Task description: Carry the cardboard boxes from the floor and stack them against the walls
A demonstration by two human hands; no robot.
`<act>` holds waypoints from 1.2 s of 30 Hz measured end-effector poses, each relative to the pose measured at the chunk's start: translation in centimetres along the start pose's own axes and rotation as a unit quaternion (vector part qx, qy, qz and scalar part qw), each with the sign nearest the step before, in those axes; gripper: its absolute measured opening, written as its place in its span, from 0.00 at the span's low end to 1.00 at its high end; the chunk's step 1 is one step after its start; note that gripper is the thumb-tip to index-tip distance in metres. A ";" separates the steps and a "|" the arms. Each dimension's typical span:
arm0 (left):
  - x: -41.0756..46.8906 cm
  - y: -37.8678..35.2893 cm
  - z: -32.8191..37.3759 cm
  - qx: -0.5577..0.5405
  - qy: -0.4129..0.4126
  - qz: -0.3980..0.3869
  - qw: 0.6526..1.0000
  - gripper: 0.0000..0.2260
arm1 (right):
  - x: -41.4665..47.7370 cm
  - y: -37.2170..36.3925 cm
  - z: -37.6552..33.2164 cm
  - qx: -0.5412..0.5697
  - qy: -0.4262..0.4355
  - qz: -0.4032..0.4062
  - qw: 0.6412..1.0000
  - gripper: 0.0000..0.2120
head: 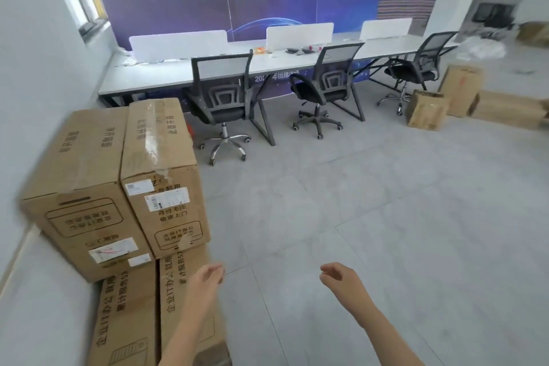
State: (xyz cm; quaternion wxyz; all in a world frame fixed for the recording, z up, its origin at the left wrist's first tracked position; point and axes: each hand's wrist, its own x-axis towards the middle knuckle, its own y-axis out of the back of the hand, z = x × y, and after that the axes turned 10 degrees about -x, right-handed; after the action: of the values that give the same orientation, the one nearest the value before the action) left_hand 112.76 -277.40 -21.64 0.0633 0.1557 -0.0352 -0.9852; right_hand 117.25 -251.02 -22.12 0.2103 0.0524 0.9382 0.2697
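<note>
The fingers [216, 270] of the left hand [205, 279] are loosely bent and hold nothing. The fingers [328, 272] of the right hand [341, 278] are loosely bent too, and they also hold nothing. Both hands are held out low in front of the person, with a gap between them.

The biggest thing is the purple wall [326, 15] at the back, with big white writing on it. A long white desk [154, 76] runs along it. The grey floor [386, 232] is wide and bare in the middle.

Against the white wall [32, 98] on the left is a stack of boxes. Two lower boxes [124, 318] lie side by side on the floor. Two upper boxes [160, 169] sit on top of them, touching each other.

Three black chairs [222, 92] on wheels stand at the desk.

Far off on the right, past the last chair, three more boxes [462, 89] sit close together on the floor.

The left hand is in front of the lower box on the right of the stack. I cannot tell if it touches it.
</note>
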 end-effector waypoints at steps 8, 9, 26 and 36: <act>2.9 -16.4 1.0 0.012 0.010 -0.104 0.994 0.05 | 1.6 11.9 7.9 0.035 -0.077 0.118 0.989 0.10; 3.1 -18.6 1.0 0.016 0.013 -0.120 0.993 0.05 | 1.6 13.2 9.0 0.039 -0.089 0.132 0.987 0.10; 9.8 -45.1 2.5 0.094 0.085 -0.327 0.937 0.06 | 9.7 24.8 19.7 0.094 -0.276 0.232 0.928 0.13; 22.2 -59.2 11.2 0.059 0.074 -0.349 0.932 0.06 | 22.2 34.4 16.0 0.135 -0.274 0.313 0.899 0.15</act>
State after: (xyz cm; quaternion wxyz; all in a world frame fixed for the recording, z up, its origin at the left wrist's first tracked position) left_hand 81.56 -221.27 -22.99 -0.2915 0.2336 -0.0318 -0.9271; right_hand 103.36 -209.35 -24.30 0.3549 0.4436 0.8058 0.1671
